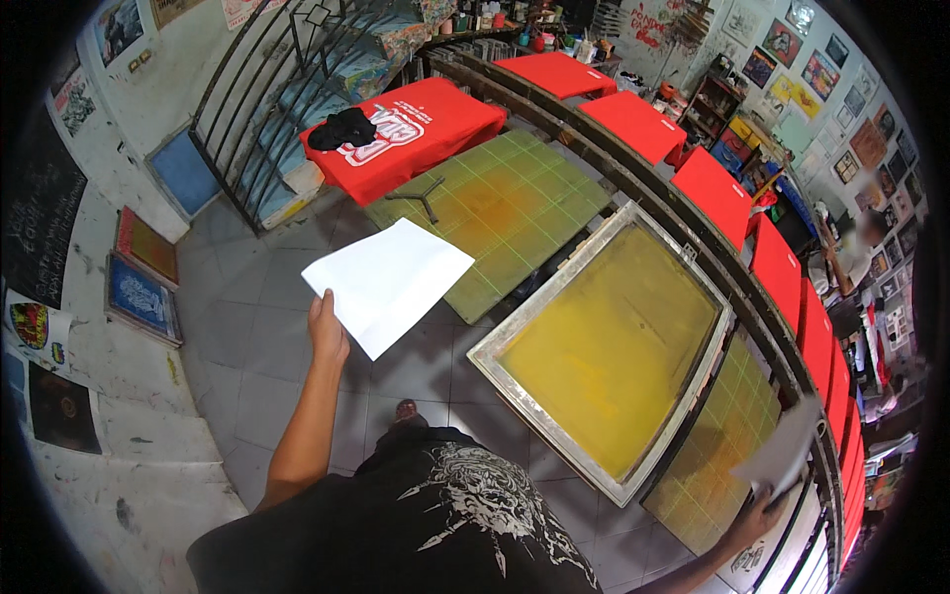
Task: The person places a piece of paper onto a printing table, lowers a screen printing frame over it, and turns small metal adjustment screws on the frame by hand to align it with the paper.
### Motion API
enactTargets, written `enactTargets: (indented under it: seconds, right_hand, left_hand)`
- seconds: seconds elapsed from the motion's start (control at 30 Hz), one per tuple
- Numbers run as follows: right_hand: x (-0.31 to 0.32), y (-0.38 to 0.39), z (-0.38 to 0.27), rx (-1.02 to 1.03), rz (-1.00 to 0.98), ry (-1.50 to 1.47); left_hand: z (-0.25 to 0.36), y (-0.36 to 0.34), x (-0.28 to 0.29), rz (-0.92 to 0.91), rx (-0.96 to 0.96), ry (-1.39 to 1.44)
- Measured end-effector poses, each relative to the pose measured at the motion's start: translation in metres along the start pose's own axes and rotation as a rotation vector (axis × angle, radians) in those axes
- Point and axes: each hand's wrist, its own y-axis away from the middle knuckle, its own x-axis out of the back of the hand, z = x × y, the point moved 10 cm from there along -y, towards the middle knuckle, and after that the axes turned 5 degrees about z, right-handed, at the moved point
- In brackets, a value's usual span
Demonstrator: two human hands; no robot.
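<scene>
My left hand [330,329] pinches a white sheet of paper [394,277] by its near left edge, over the tiled floor and the corner of a green gridded board. Far out to the right, my right hand [754,522] is closed on a blurred pale grey sheet [789,450], above another gridded board [720,450]. Between my hands lies a screen printing frame [609,346] with yellow mesh and a worn metal rim. Left of the frame is the green gridded board [505,198], stained orange, with a dark Y-shaped piece [424,198] on it.
A red printed shirt [426,139] with a black cloth [343,129] lies on a board at the back left. Several red shirts [633,124] line a long dark rail [693,208]. Framed screens [143,295] lean at the left wall. Another person [853,252] is at the far right.
</scene>
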Motion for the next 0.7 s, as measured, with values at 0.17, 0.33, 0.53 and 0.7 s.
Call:
enactTargets:
  seconds: [0.17, 0.33, 0.53, 0.7]
  right_hand:
    - [-0.100, 0.086, -0.212, -0.001, -0.348, -0.615]
    - [-0.198, 0.164, -0.361, -0.215, -0.497, -1.111]
    - [-0.335, 0.301, -0.433, -0.760, -0.835, -1.443]
    - [-0.405, 0.442, -0.467, -1.039, -0.983, -1.166]
  left_hand:
    - [0.053, 0.001, -0.084, -0.246, -0.015, 0.079]
    - [0.097, -0.048, -0.077, -0.351, -0.048, 0.023]
    - [0.084, -0.132, -0.058, -0.568, 0.239, -0.082]
    - [0.078, -0.196, -0.065, -0.575, 0.383, -0.129]
